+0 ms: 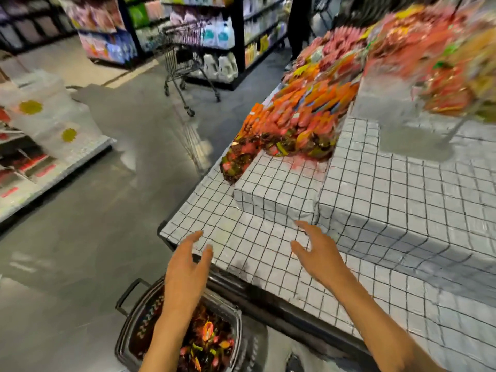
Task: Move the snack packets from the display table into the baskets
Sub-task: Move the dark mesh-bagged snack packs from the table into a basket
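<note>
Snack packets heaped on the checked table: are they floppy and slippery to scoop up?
Probably light and floppy: the snack packets lie slumped in a loose heap. Likely slippery too, as their shiny wrappers spill over the table step.

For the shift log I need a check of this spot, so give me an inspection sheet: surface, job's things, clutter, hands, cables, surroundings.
Surface: display table, grid-pattern cloth, stepped; near end bare.
Job's things: snack packets heaped on the far part; basket on the floor at the table's corner holds more.
Clutter: nothing seen.
Hands: left hand and right hand open, empty.
Cables: nothing seen.
Surroundings: shopping trolley, stocked shelves.
</note>
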